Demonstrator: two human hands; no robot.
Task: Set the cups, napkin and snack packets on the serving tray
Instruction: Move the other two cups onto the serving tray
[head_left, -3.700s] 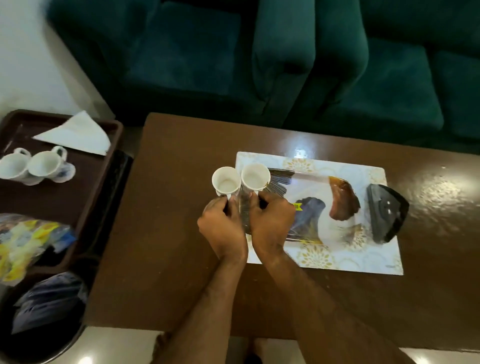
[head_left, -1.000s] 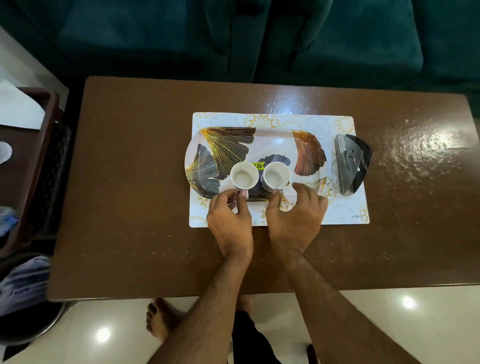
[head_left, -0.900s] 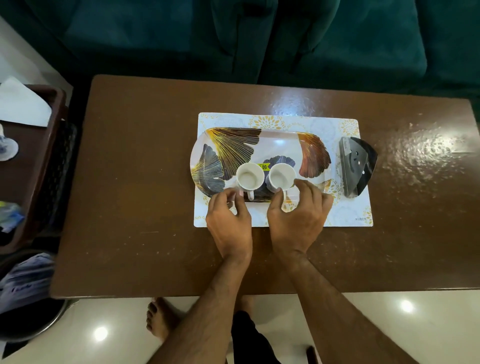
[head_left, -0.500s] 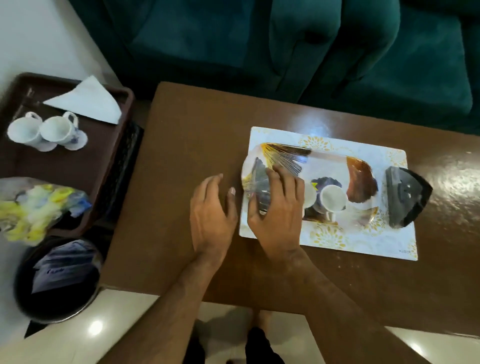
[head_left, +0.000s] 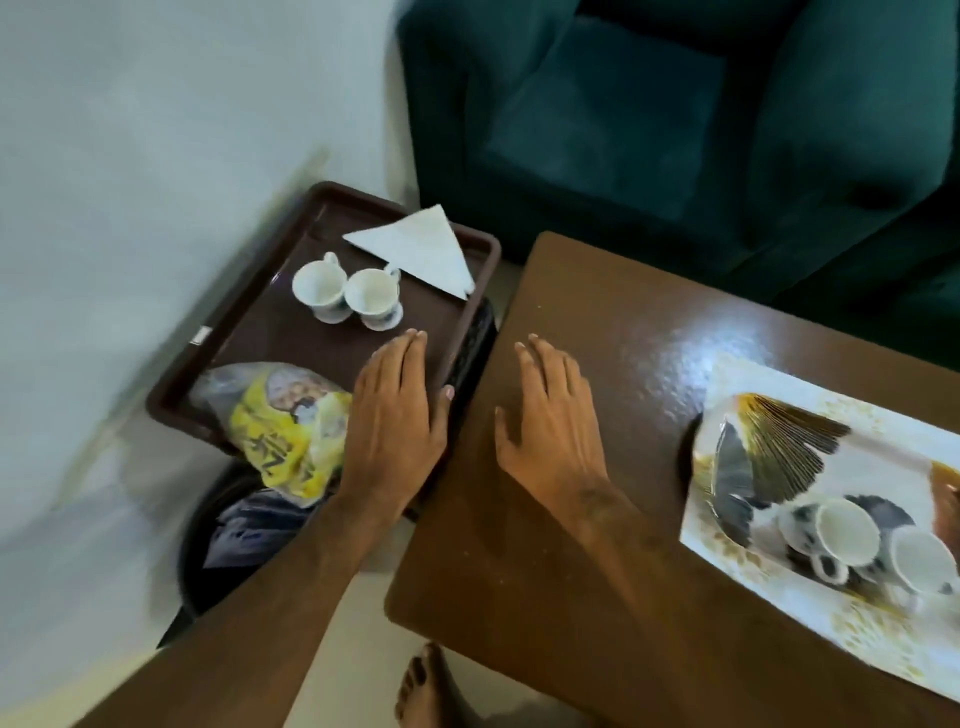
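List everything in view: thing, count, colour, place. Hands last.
Cups on brown tray: two, white, side by side at its far end.
Cups on serving tray: two, white, at right.
Napkin: one, white, folded triangle, brown tray's far corner.
Snack packets: count unclear, yellow and clear, brown tray's near end.
Brown tray: one, left of table.
Serving tray: one, leaf-patterned, on placemat.
Placemat: one, white and gold, on table.
Table: one, brown.
Sofa: dark green, behind.
Bin: one, dark, under brown tray.
Hands: left open over brown tray; right open over table.
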